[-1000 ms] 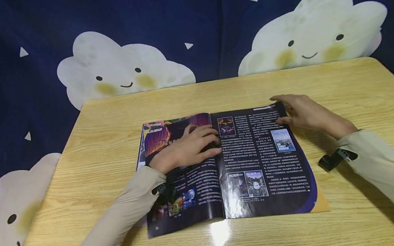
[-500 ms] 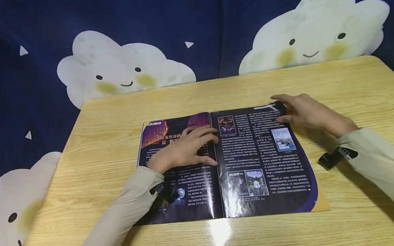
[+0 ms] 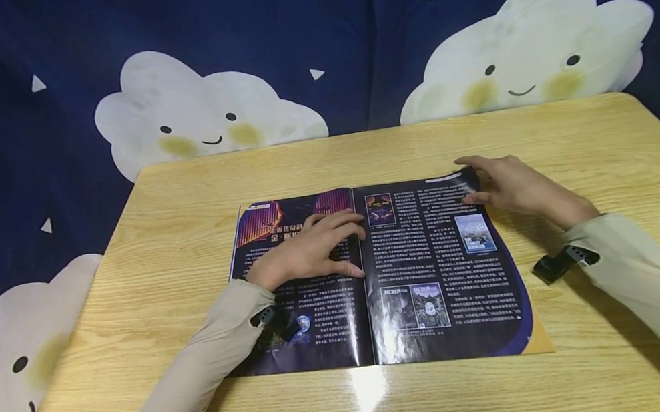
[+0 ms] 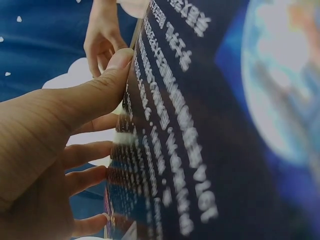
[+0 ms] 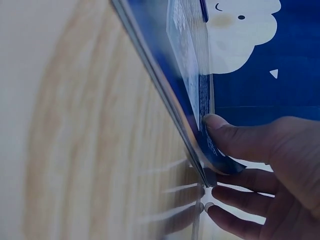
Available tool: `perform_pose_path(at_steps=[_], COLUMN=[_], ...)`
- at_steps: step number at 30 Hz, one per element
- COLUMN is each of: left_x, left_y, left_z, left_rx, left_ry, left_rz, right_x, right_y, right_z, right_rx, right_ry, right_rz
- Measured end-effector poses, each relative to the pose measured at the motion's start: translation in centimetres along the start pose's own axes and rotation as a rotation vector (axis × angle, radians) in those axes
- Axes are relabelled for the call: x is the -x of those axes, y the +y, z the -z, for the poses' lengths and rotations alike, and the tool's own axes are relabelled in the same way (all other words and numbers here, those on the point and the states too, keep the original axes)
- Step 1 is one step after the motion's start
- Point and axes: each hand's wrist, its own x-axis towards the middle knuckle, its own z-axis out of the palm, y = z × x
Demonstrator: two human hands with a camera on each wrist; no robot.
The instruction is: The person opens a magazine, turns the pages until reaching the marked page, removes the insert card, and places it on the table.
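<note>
An open magazine (image 3: 415,271) with dark glossy pages lies on the table in the head view. My left hand (image 3: 310,248) rests across its left page beside the spine, fingers spread and fairly straight; the left wrist view shows the thumb (image 4: 107,82) and fingertips touching the print. At the far right corner, my right hand (image 3: 518,189) holds the edge of the right page. In the right wrist view the thumb (image 5: 225,132) lies on the page's upper face, while the index finger is behind the curled-up corner (image 5: 227,165). Other fingertips reach the tabletop.
The light wooden table (image 3: 183,188) extends around the magazine on every side. Behind it hangs a dark blue curtain (image 3: 347,23) printed with smiling clouds. Each wrist wears a black strap-on camera, the right one (image 3: 554,268) standing close over the table.
The left page has come down flat from a lifted, skewed position. My left thumb has spread toward the near side. The right hand stays at the far right corner, almost unmoved.
</note>
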Motion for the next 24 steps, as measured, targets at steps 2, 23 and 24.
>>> perform_pose_path(at_steps=[2,23,24], left_x=[0.0,-1.4,-1.5], left_y=[0.0,0.0,0.0], left_z=[0.0,0.8,0.8], left_rx=[-0.001,-0.028,-0.024], left_ry=[0.000,0.000,0.000], left_rz=[-0.001,0.033,0.039], right_x=[0.1,0.9,0.9], right_y=[-0.1,-0.5,-0.7], right_z=[0.0,-0.5,-0.5], right_rx=[-0.002,-0.106,-0.125], right_ry=[0.016,0.157,0.150], right_rz=[0.009,0.050,0.030])
